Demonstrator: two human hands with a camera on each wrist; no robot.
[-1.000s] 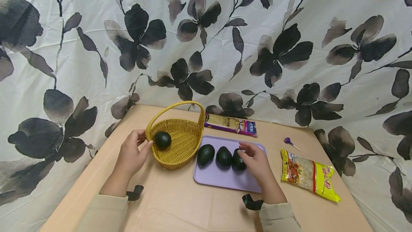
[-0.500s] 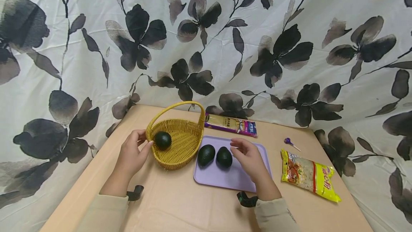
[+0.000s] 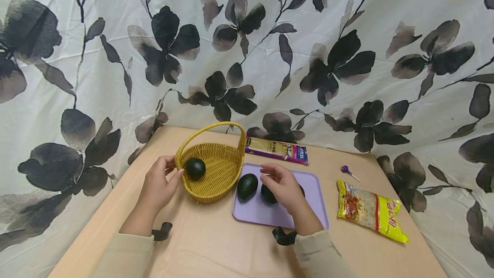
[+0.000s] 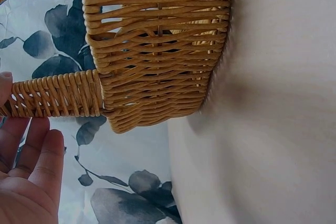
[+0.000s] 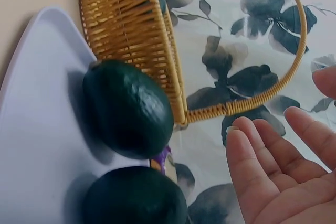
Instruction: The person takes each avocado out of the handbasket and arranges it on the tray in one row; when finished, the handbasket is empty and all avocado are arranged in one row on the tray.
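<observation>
In the head view my left hand [image 3: 160, 183] is at the near-left side of a yellow wicker basket [image 3: 210, 195]. Its thumb and fingers pinch the foot of the handle [image 4: 58, 95], as the left wrist view shows. One dark green avocado [image 3: 195, 168] lies inside the basket. My right hand [image 3: 287, 190] hovers over a lilac tray [image 3: 251, 216], fingers loosely bent and holding nothing. On the tray sit a left avocado [image 3: 247, 187], a middle avocado [image 3: 267, 195] partly covered by the hand, and a right one [image 3: 302, 190] mostly hidden behind it.
Behind the tray lies a purple-edged pasta packet [image 3: 275, 149]. To the right are a purple lollipop [image 3: 346, 169] and a yellow food bag [image 3: 370, 209]. A floral cloth [image 3: 270, 76] hangs at the table's back edge.
My right hand has moved left across the tray, from the right avocado to above the middle one. The left hand and the basket have stayed put.
</observation>
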